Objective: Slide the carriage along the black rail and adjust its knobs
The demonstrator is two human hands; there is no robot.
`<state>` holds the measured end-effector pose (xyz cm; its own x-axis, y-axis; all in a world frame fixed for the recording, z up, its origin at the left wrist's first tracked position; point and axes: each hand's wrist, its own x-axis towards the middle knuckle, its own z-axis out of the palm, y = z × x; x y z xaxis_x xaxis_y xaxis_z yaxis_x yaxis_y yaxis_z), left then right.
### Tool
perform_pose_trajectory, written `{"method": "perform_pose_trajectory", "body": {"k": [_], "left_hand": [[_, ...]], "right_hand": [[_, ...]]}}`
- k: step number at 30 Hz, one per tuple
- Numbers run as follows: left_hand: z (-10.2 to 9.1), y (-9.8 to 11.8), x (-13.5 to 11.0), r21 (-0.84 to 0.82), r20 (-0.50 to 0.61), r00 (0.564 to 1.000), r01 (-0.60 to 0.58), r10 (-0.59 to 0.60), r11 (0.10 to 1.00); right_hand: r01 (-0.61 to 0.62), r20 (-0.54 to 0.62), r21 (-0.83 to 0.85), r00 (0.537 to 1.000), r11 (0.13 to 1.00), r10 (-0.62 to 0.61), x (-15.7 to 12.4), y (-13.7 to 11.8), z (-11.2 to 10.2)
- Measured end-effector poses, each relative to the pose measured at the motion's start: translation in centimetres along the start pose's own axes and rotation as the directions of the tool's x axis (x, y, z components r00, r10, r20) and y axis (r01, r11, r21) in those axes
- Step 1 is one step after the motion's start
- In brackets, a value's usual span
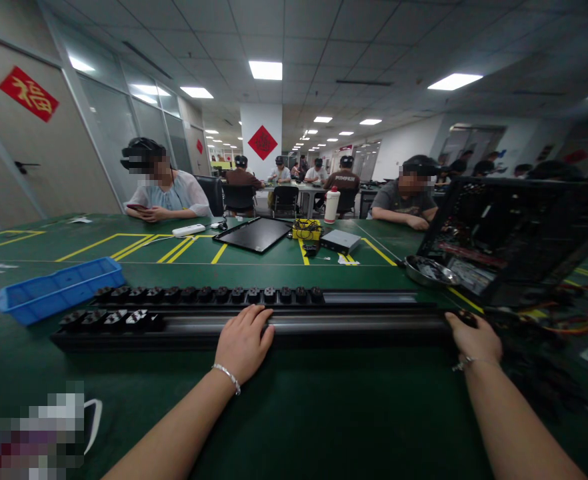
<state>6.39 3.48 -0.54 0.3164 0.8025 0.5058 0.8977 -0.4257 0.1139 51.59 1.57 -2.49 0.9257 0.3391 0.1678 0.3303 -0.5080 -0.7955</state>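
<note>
Two long black tracks lie side by side across the green table, each with a metallic inner strip. On the near track [324,326], several black socket modules [105,321] sit at the left end. The far track [369,297] carries a longer row of similar modules [221,294] from its left end past the middle. My left hand [244,340] lies over the middle of the near track, fingers stretched out and thumb along the side. At that track's right end, my right hand [477,339] is closed around a small black module [468,319], partly hidden by the fingers.
A blue bin [61,288] stands at the left. A metal bowl [431,271], an open computer case [509,233] and loose cables are at the right. Farther back lie a black panel [257,235] and a grey box [341,241]. Two people sit across the table.
</note>
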Motion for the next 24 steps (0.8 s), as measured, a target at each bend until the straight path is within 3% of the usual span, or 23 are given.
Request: {"method": "perform_pose_trajectory", "body": {"k": [2, 5, 24], "left_hand": [[-0.1, 0.1, 0.0, -0.001, 0.006, 1.000, 0.002, -0.002, 1.000], [-0.1, 0.1, 0.0, -0.004, 0.005, 1.000, 0.006, -0.006, 1.000], [0.1, -0.1, -0.1, -0.001, -0.004, 1.000, 0.003, -0.003, 1.000]], "right_hand": [[-0.079, 0.014, -0.023, 0.997, 0.997, 0.079, -0.3, -0.5, -0.3], [-0.104, 0.009, 0.003, 0.995, 0.995, 0.104, -0.5, -0.8, -0.5], [-0.101, -0.034, 0.022, 0.994, 0.995, 0.102, 0.8, 0.6, 0.5]]}}
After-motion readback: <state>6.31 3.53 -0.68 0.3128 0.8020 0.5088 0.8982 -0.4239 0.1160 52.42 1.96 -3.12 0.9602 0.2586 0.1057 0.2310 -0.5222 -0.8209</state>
